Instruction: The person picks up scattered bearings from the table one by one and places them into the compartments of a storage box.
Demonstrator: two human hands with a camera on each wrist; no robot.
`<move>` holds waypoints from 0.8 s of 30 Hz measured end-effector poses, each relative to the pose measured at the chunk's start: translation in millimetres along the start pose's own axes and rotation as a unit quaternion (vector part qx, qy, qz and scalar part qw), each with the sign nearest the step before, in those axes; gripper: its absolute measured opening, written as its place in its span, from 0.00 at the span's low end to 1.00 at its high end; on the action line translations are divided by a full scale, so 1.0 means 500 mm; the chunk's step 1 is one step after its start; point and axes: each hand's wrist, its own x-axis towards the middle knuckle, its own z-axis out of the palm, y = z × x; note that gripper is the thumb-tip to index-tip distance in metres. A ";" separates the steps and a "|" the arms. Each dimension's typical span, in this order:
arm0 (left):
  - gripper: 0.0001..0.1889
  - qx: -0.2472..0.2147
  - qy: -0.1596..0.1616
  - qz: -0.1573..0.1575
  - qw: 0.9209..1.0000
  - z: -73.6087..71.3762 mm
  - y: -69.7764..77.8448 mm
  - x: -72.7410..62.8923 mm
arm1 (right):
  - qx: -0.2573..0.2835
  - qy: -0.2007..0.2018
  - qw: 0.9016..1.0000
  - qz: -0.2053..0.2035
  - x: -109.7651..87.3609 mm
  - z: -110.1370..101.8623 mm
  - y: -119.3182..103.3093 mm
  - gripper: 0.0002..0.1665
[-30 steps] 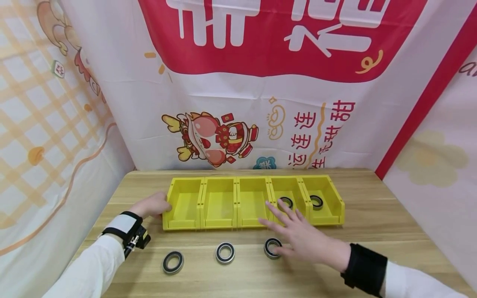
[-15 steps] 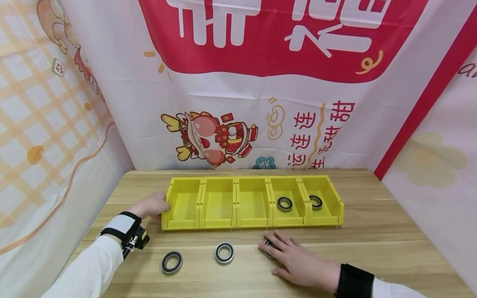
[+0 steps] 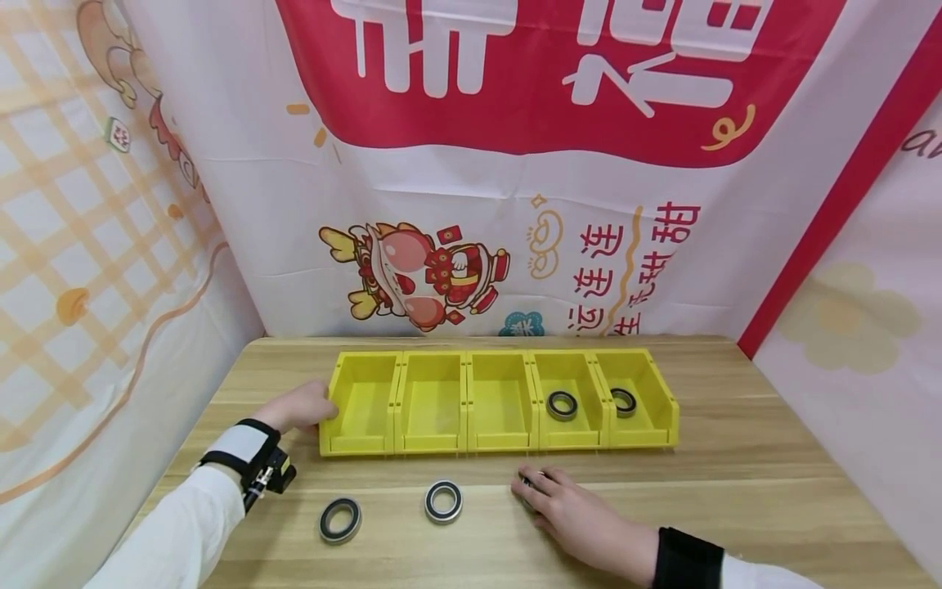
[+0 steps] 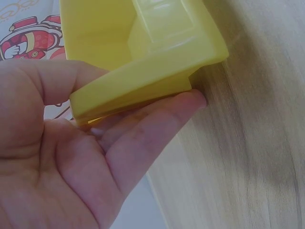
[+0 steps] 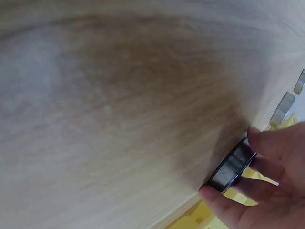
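Note:
My left hand point(image 3: 300, 406) grips the left wall of a row of joined yellow bins point(image 3: 430, 443), thumb inside and fingers beneath the edge, as the left wrist view shows. On the tabletop in front of the bins, my right hand point(image 3: 577, 517) pinches a ball bearing point(image 5: 233, 166) between thumb and fingers; in the head view the hand covers most of it. Two more bearings lie on the table to its left: a middle bearing point(image 3: 443, 501) and a left bearing point(image 3: 340, 520). One bearing point(image 3: 562, 405) sits in the fourth bin, another bearing point(image 3: 623, 402) in the rightmost.
The wooden table point(image 3: 412, 560) carries everything. Behind it hangs a printed cloth point(image 3: 280, 204) with red and white patterns, and more cloth closes in both sides. A black band point(image 3: 688, 559) wraps the right wrist; the left wrist bears a small camera point(image 3: 280, 472).
My right hand has come down from in front of the bins onto the right-hand bearing on the table, and its fingers have closed round it. The left hand stays at the bin wall.

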 end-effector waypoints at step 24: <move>0.20 0.004 -0.003 -0.001 1.000 0.000 -0.006 0.010 | 0.055 -0.002 0.998 -0.020 0.214 -0.295 0.053 0.23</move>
